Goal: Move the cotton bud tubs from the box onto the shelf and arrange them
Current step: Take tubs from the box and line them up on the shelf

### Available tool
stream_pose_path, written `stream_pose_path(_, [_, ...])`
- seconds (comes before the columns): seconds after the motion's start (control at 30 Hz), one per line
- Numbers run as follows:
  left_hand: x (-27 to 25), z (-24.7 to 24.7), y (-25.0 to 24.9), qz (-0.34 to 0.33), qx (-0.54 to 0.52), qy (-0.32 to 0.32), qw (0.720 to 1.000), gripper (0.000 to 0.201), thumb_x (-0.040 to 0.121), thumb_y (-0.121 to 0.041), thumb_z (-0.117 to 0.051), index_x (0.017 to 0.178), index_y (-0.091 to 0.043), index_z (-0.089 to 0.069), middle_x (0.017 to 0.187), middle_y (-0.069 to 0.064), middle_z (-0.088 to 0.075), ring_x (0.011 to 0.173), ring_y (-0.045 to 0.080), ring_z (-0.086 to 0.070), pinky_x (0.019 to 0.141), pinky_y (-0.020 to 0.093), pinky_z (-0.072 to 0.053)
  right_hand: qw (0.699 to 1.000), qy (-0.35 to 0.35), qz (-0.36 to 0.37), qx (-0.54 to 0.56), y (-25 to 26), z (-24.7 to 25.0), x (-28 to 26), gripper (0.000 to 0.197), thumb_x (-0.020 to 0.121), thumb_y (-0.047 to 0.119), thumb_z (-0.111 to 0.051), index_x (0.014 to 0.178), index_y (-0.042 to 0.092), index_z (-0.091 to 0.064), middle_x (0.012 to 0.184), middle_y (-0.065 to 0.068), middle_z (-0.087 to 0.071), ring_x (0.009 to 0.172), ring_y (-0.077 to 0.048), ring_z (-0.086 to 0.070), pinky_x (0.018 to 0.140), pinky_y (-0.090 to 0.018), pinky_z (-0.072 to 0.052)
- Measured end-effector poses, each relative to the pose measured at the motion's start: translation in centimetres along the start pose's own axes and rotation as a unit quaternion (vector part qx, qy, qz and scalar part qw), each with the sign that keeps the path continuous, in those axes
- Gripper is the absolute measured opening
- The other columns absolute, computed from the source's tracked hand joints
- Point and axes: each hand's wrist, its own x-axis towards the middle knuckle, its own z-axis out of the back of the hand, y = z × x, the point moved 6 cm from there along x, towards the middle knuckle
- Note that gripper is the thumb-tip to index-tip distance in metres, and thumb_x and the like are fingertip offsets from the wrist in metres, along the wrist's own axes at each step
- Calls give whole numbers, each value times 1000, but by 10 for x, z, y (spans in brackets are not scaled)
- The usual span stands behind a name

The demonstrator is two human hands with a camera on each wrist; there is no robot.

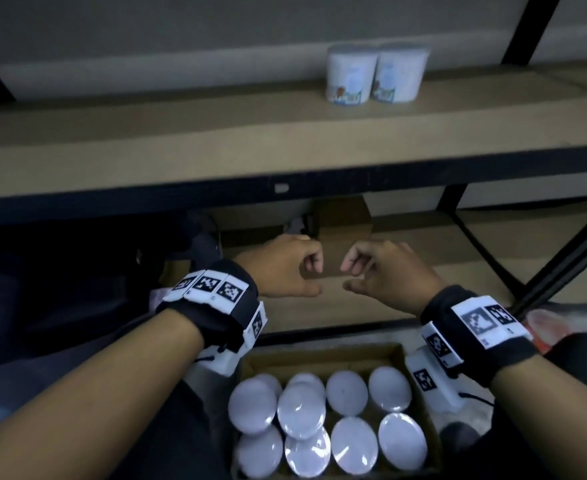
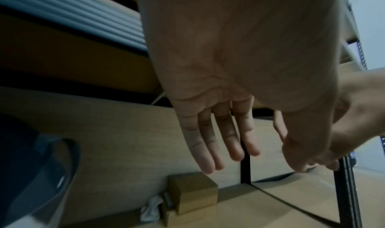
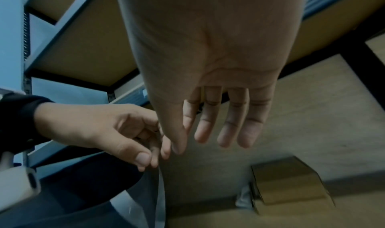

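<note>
Both hands are held empty, fingers loosely relaxed: left hand [image 1: 285, 266] and right hand [image 1: 387, 271] close together, not touching. Nine tubs [image 1: 345, 389] are seen upright in the box [image 1: 323, 353] at 6 o'clock; two tubs [image 1: 377, 74] stand touching on the shelf [image 1: 181, 133] at 12 o'clock.

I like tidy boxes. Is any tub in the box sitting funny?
Yes. In the box, one tub at the left and its neighbour ride higher and overlap the others, so the left side looks crooked. The right-hand tubs sit in even rows.

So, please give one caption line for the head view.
Two empty hands, left and right, above a cardboard box of white-lidded cotton bud tubs.
</note>
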Motion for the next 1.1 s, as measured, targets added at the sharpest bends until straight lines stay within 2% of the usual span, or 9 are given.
stream_pose_path(0.2, [-14, -65, 40, 103, -13, 123, 987, 38, 76, -33, -81, 107, -15, -66, 108, 2, -61, 99, 18, -59, 91, 35, -49, 995, 95, -42, 1, -16, -74, 0, 23, 71, 35, -80, 86, 34, -62, 84, 14, -63, 78, -6, -60, 78, -33, -53])
stream_pose_path(0.4, [-39, -130, 68, 177, -13, 210, 961, 49, 68, -37, -85, 108, -19, -64, 110, 2, -61, 101, 21, -60, 88, 38, -54, 974, 213, -69, -30, -27, -156, -12, 48, 66, 45, -78, 107, 37, -54, 109, 5, -56, 100, -15, -57, 86, -36, -52])
stream_pose_path(0.57, [-62, -174, 87, 211, 6, 267, 940, 65, 61, -40, -88, 116, -20, -58, 112, 2, -54, 99, 24, -57, 86, 36, -52, 960, 268, -66, -46, -37, -206, -31, 73, 65, 44, -81, 129, 36, -45, 123, 3, -43, 106, -19, -53, 84, -35, -50])
stream_pose_path(0.67, [-72, -189, 96, 223, 7, 273, 936, 58, 62, -41, -80, 109, -15, -57, 106, 2, -51, 91, 23, -54, 69, 29, -45, 949, 302, -68, -62, -44, -230, -41, 90, 62, 48, -82, 138, 40, -34, 133, 1, -36, 117, -25, -49, 91, -41, -49])
stream_pose_path(0.73, [-79, -196, 103, 244, 10, 268, 932, 37, 81, -31, -68, 111, -13, -57, 112, 8, -50, 95, 22, -51, 63, 22, -36, 946, 311, -65, -67, -48, -243, -48, 98, 59, 49, -83, 142, 40, -30, 139, -1, -33, 123, -27, -45, 94, -42, -48])
stream_pose_path(0.8, [-86, -203, 110, 255, 17, 262, 931, 45, 88, -26, -66, 129, -16, -52, 133, 10, -47, 114, 26, -52, 80, 26, -44, 948, 305, -58, -75, -52, -252, -52, 102, 58, 50, -83, 143, 42, -27, 143, -1, -32, 123, -28, -45, 93, -42, -48])
stream_pose_path(0.87, [-93, -207, 110, 243, 32, 267, 932, 67, 79, -29, -76, 137, -22, -44, 140, 6, -42, 122, 30, -51, 91, 35, -47, 951, 293, -54, -79, -55, -257, -54, 105, 57, 50, -83, 143, 43, -24, 144, -2, -29, 123, -29, -45, 92, -43, -48])
stream_pose_path(1.0, [-104, -217, 107, 245, 29, 266, 932, 73, 72, -32, -78, 134, -25, -40, 142, 5, -38, 126, 31, -47, 94, 42, -46, 954, 285, -44, -87, -58, -267, -58, 109, 53, 55, -82, 144, 42, -22, 144, -3, -28, 123, -30, -45, 92, -44, -49])
stream_pose_path(1.1, [-107, -222, 104, 239, 16, 259, 936, 86, 61, -42, -84, 132, -30, -38, 142, 1, -37, 123, 27, -48, 85, 37, -44, 955, 283, -29, -80, -59, -275, -59, 111, 48, 60, -80, 142, 44, -23, 139, -1, -32, 120, -29, -47, 91, -45, -50])
